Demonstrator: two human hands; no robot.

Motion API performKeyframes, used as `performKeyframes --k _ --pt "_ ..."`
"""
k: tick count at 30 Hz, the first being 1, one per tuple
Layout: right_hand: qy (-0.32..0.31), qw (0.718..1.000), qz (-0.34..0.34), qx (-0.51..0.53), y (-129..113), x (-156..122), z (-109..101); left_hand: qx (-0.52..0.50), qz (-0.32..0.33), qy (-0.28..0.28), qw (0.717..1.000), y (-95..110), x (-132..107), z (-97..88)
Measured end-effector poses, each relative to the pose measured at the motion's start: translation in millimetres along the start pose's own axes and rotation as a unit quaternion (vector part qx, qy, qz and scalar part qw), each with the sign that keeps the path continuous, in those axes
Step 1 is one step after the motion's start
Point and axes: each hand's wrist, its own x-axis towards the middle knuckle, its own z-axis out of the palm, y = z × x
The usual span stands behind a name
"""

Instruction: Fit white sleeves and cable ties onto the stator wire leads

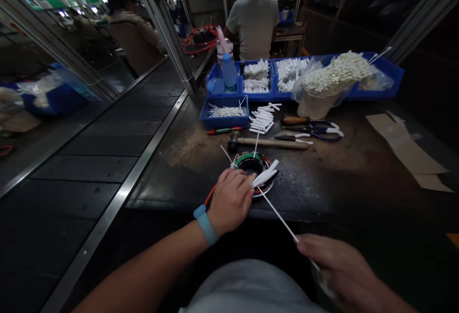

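A ring-shaped motor stator (269,189) with green and reddish windings lies on the dark bench near its front edge. My left hand (233,195) grips its near left side, fingers curled over the rim. White sleeved leads (267,174) stick out beside the fingertips. A thin white cord (278,213) runs straight from the stator down to my right hand (333,260), which is closed around it in front of the bench and slightly blurred. Two other thin white strands stand up from the ring. An orange lead (210,195) passes behind my left wrist.
Behind the stator lie a mallet (276,143), a red marker (224,131), pliers (326,133) and loose white tubes (261,119). Blue bins (258,95) line the back, beside a bucket (313,105) of white strands. Cardboard (405,148) lies right; a conveyor (89,160) runs left. Two people sit beyond.
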Motion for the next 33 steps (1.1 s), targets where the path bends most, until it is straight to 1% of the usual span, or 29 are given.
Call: performKeyframes --k 3,6,8,14,19,21,24,26,29,31,33 --pt "0.017 0.999 -0.014 0.03 -6 -20 18 0.0 0.0 -0.006 1.0 0 0 -0.1" --pt "0.015 0.999 -0.033 0.018 -3 -25 25 -0.002 0.001 -0.007 1.0 0 0 -0.1" --pt "0.007 0.999 -0.035 0.004 -4 -25 27 -0.004 0.003 -0.008 1.0 0 0 -0.1" --pt "0.06 0.998 -0.01 0.012 -16 -25 30 -0.02 0.002 -0.005 1.0 -1 -1 1.2" --pt "0.052 0.998 -0.003 0.024 -19 -28 30 -0.039 0.004 0.007 0.999 -3 -2 2.6" --pt "0.045 0.999 0.001 0.022 -16 -20 33 -0.042 0.003 0.009 0.999 -3 -2 3.0" --pt "0.041 0.999 -0.005 -0.014 -5 7 45 -0.044 0.0 0.007 0.999 -3 -2 3.3" --pt "0.032 0.997 -0.003 -0.074 5 30 56 -0.046 -0.001 0.001 0.999 -3 -2 3.2" --pt "0.018 0.985 0.006 -0.172 18 60 69 -0.047 -0.002 -0.008 0.999 -2 -1 2.4" --pt "0.028 0.979 0.006 -0.203 22 70 73 -0.047 -0.008 -0.015 0.999 -1 0 1.7" --pt "0.032 0.978 0.006 -0.205 23 73 73 -0.057 -0.023 -0.015 0.998 1 1 0.7"
